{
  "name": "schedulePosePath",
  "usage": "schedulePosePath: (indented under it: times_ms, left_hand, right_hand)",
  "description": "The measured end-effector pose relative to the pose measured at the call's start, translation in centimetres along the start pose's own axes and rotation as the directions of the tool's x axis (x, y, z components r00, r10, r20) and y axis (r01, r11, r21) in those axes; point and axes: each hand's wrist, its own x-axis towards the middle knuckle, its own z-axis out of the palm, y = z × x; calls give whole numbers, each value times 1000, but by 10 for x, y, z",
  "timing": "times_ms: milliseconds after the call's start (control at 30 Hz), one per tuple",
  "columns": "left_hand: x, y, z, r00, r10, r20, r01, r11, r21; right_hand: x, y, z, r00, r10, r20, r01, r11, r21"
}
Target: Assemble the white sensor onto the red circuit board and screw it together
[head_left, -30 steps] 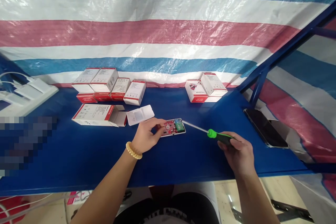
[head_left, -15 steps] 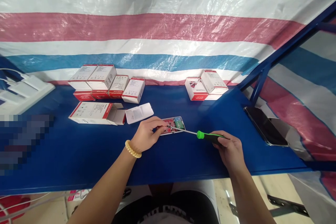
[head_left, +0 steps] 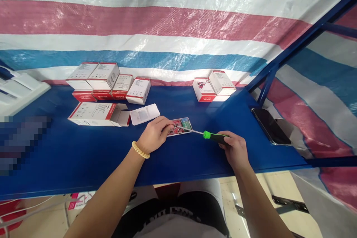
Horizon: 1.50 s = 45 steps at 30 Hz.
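My right hand (head_left: 236, 150) is closed around the black and green handle of a screwdriver (head_left: 206, 134). Its metal shaft points left, and the tip reaches a red circuit board (head_left: 176, 128) in a shallow white housing. A green part (head_left: 186, 123) sits at the board's right end. My left hand (head_left: 155, 134), with a beaded bracelet at the wrist, pinches thumb and fingers together at the screwdriver's tip, over the board's left side. Whatever lies between those fingertips is too small to make out. Just behind the left hand lies a white plastic cover (head_left: 145, 114).
An opened white and red carton (head_left: 92, 113) lies to the left on the blue table (head_left: 178, 167). Behind it stand several similar boxes (head_left: 103, 76), with more boxes (head_left: 221, 82) at the back right. A phone (head_left: 270, 126) rests at the right, and a power strip (head_left: 25, 93) at the left.
The camera view has shifted a little, so everything sits slightly higher and further left. Both hands and the screwdriver keep about the same place on the board.
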Motion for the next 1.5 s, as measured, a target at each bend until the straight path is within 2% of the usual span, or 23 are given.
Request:
schedulePosePath:
  times_ms: [267,533,900,1500]
  left_hand:
    - [2,-3,2,1000,16,-26,-18,996,-83]
    - [6,-1,8,994,-112,16,113,983,-141]
    - [7,2,7,1000,25,-17,-26,996,-83]
    - [7,0,9,1000,-6,18,7,996,-89]
  right_hand:
    - [6,5,1,996,-59,67,61,998,-23]
    - [8,3,2,989,-124,77,120,991,54]
    - [11,6,2,985,-164,63,157,983,94]
    - [12,6,0,989,-124,78,114,986,118]
